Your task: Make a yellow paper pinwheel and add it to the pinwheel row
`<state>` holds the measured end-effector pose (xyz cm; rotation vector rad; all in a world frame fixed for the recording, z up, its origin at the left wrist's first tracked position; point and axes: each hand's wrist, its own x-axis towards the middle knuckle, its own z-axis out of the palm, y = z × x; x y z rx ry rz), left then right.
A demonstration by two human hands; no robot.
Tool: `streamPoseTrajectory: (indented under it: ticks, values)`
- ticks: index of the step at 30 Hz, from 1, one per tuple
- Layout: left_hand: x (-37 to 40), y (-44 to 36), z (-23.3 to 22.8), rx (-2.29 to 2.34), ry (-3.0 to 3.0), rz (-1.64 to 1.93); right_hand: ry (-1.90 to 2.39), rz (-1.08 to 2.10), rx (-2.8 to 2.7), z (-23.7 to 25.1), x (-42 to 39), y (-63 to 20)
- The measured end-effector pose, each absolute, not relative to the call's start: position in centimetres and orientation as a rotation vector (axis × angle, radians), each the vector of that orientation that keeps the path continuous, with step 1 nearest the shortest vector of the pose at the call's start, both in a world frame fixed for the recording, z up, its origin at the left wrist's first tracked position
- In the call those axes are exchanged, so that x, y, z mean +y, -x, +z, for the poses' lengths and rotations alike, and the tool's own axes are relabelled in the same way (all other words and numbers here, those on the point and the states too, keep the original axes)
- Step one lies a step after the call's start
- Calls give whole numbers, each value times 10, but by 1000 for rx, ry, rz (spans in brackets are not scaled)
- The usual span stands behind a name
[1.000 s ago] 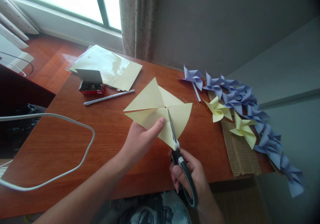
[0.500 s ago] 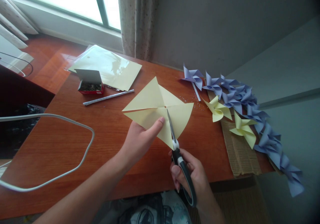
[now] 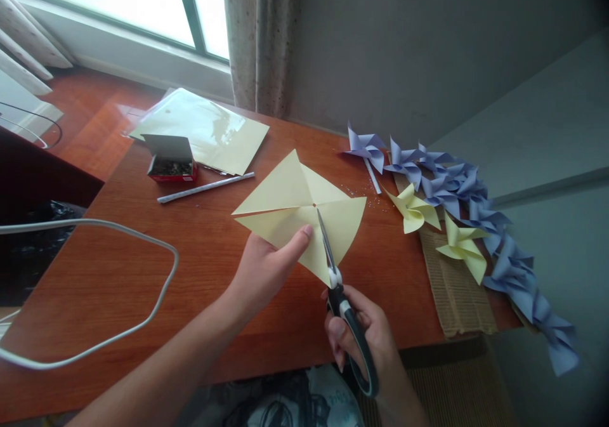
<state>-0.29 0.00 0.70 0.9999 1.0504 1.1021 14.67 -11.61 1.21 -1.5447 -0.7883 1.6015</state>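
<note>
A square of pale yellow paper [image 3: 280, 189] with a small hole at its middle is held up over the table. My left hand [image 3: 269, 265] is closed on its near left part, thumb on top and the other fingers hidden underneath. A slit runs in from the paper's left corner toward the middle. My right hand [image 3: 361, 332] grips black-and-white scissors [image 3: 349, 322] by the handles. Their blades lie along the near corner, pointing at the hole, with the tips just short of it.
A red box [image 3: 172, 160] of small pins or similar pieces, a paper stick [image 3: 204, 188] and a sleeve of yellow sheets [image 3: 204, 125] lie at the back left. Blue pinwheels [image 3: 442, 189] and yellow pinwheels [image 3: 461, 246] line the right side over cardboard [image 3: 459, 300]. A white cable [image 3: 162, 300] loops at left.
Hardly anything differs. The view has shifted very slightly, and both hands, the paper and the scissors keep nearly the same places.
</note>
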Motion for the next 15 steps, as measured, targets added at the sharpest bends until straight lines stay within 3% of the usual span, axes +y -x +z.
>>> streamPoseTrajectory:
  ticks: [6, 15]
  values:
    - [0, 4, 9, 1058, -1008, 1088, 1354, 1665, -782, 7, -117, -148]
    - [-1, 3, 10, 1064, -993, 1070, 1392, 1662, -733, 8, -116, -147]
